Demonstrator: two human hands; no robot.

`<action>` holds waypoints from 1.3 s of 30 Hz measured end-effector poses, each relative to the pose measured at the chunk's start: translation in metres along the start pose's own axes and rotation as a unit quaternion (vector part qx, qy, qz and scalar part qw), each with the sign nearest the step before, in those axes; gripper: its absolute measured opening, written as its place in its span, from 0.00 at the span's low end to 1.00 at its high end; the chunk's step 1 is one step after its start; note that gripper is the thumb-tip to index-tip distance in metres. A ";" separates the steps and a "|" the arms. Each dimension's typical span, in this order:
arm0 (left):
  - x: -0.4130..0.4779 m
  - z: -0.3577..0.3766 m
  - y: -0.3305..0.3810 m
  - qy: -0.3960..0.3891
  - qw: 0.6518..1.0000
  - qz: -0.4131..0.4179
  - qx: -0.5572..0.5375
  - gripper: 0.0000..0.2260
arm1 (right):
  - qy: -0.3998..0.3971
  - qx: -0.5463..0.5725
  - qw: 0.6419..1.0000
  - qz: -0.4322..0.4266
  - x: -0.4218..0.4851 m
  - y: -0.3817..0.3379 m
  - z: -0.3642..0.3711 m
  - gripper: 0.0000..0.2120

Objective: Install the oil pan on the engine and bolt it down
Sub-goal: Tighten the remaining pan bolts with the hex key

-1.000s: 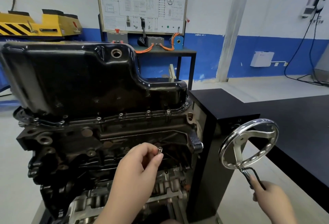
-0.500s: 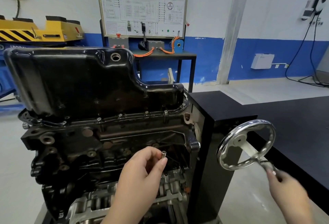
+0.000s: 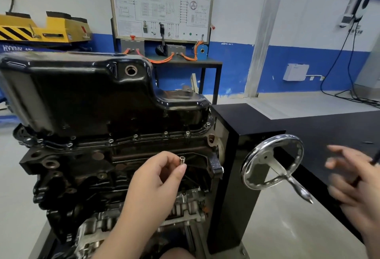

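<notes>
The glossy black oil pan [image 3: 86, 96] sits on top of the upturned black engine block [image 3: 86, 172]. Several silver bolts [image 3: 165, 133] stand along its front flange. My left hand [image 3: 152, 182] hovers in front of the block and pinches a small silver socket-like piece [image 3: 182, 160] between thumb and fingers. My right hand [image 3: 353, 180] is blurred, off to the right of the chrome handwheel [image 3: 272, 161], fingers spread and holding nothing.
The engine hangs on a black stand box [image 3: 236, 155] whose handwheel crank handle [image 3: 300, 190] points down-right. A black tabletop [image 3: 333, 133] lies right. A training panel [image 3: 162, 5] on a desk and a yellow machine [image 3: 41, 30] stand behind.
My right hand has let go of the handwheel's crank handle and moved away to the right, fingers spread. The wheel has turned. My left hand still holds the small silver piece.
</notes>
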State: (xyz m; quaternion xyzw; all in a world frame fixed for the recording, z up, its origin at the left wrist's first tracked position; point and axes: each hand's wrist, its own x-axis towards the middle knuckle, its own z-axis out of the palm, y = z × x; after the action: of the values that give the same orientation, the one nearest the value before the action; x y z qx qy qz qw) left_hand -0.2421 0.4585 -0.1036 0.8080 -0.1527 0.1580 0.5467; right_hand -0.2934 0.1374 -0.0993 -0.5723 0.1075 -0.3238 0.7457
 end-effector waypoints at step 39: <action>-0.017 0.011 -0.006 -0.030 0.999 -0.037 -0.018 0.08 | -0.180 -0.604 0.768 0.117 -0.053 0.149 0.009 0.14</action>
State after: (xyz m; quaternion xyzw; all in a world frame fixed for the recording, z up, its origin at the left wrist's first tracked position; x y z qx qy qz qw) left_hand -0.2541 0.4513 -0.1197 0.8077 -0.1416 0.1104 0.5617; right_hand -0.2754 0.1966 -0.2452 -0.9352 0.2111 0.0066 0.2843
